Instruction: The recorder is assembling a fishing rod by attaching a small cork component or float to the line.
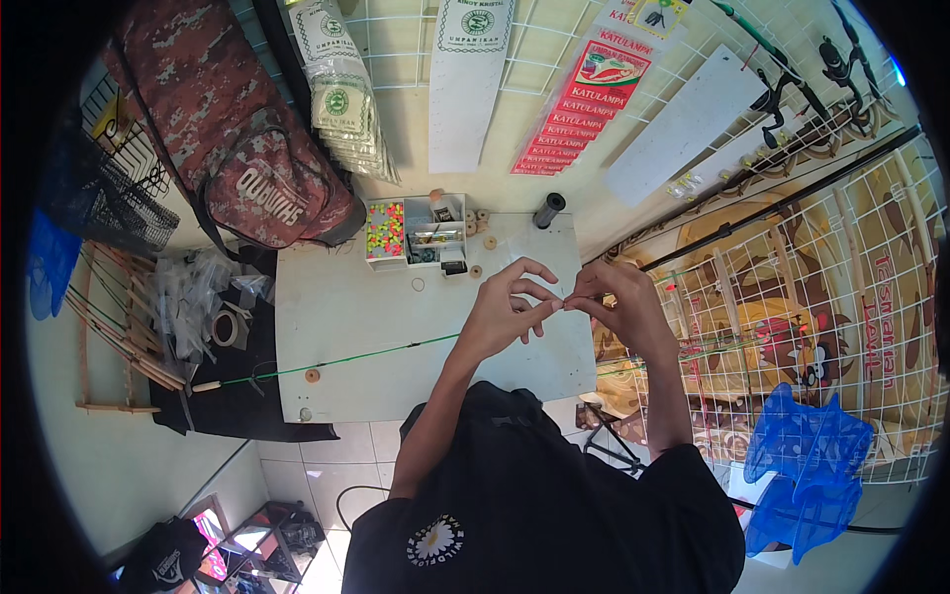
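My left hand [507,312] and my right hand [621,305] meet above the right part of the white table [435,391]. Thumb and forefinger of each are pinched together, the tips almost touching. Whatever lies between them is too small or thin to make out. The left hand's other fingers are curled loosely apart. A thin green fishing rod [381,351] with a pale handle [207,386] lies across the table, passing beneath my left forearm.
Beyond my hands stand a white compartment box [387,264] with bright beads and a dark cylinder [549,210]. Small wooden spools [313,375] lie about. A camouflage bag [247,139] leans at the far left; wire racks [841,327] with blue nets [807,445] stand right.
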{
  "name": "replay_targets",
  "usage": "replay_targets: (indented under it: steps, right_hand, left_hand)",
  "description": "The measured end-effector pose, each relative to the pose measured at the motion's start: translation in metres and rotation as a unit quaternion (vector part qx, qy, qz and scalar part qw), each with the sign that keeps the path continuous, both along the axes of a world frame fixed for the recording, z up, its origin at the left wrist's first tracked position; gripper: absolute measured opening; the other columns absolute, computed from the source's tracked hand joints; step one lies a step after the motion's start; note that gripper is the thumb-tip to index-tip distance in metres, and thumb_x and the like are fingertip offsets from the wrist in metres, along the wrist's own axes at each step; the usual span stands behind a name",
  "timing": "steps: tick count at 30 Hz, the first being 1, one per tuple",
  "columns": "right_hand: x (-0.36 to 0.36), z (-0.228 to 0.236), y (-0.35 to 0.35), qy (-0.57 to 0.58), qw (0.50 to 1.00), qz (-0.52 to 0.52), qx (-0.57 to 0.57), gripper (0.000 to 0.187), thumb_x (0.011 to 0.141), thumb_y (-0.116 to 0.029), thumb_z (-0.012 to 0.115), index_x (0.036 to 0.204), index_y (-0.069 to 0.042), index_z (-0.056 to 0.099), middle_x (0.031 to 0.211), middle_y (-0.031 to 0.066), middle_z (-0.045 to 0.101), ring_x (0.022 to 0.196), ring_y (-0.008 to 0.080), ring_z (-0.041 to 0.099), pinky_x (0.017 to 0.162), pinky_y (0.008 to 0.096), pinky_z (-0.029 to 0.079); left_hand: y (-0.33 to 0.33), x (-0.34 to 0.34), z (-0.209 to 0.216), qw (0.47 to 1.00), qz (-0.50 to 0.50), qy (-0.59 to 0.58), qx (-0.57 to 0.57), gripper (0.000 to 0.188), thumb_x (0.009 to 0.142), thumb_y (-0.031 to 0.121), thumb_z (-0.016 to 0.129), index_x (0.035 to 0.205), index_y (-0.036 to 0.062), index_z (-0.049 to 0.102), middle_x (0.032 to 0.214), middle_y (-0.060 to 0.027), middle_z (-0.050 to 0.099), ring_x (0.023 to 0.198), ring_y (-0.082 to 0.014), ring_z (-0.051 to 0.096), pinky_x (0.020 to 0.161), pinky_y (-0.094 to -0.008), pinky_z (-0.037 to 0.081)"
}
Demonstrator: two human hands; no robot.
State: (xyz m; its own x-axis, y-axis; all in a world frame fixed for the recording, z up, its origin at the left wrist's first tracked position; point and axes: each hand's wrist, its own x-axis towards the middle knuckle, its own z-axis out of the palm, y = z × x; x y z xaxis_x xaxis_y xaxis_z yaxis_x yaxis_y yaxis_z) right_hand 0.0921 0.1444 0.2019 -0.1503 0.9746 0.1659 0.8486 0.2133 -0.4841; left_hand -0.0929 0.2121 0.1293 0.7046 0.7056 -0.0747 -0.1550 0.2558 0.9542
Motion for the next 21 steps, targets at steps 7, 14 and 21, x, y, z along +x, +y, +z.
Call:
replay_targets:
  steps: [7, 14, 21]
  right_hand:
    - [-0.0019, 0.0005, 0.0021, 0.003, 1.0, -0.007, 0.0, 0.024, 0.075, -0.012, 0.079, 0.085, -0.004, 0.059, 0.075, 0.0025, 0.07, 0.073, 0.0183, 0.072, 0.064, 0.0283, 0.046]
    - [-0.0034, 0.0024, 0.0022, -0.014, 1.0, -0.008, 0.005, 0.025, 0.076, -0.014, 0.079, 0.085, -0.005, 0.058, 0.075, 0.0031, 0.072, 0.075, 0.0181, 0.072, 0.066, 0.0289, 0.046]
    - [-0.0048, 0.0056, -0.0014, -0.044, 0.999, -0.018, 0.026, 0.022, 0.073, -0.016, 0.08, 0.088, -0.009, 0.064, 0.076, 0.0015, 0.07, 0.068, 0.0211, 0.061, 0.068, 0.0307, 0.045]
  left_hand:
    - [-0.0008, 0.0014, 0.0011, 1.0, 0.016, 0.017, 0.012, 0.032, 0.083, 0.009, 0.073, 0.107, 0.0029, 0.054, 0.087, -0.0112, 0.069, 0.055, -0.0108, 0.063, 0.039, -0.0207, 0.043]
    - [-0.0013, 0.003, 0.0017, 0.999, 0.033, 0.029, 0.032, 0.027, 0.083, 0.01, 0.072, 0.103, 0.0032, 0.055, 0.09, -0.0103, 0.069, 0.055, -0.0103, 0.063, 0.04, -0.0221, 0.044]
    - [-0.0091, 0.0091, 0.0024, 0.991, 0.091, 0.034, 0.097, 0.023, 0.079, 0.005, 0.069, 0.089, 0.0028, 0.049, 0.082, -0.0073, 0.068, 0.053, -0.0077, 0.061, 0.045, -0.0218, 0.044]
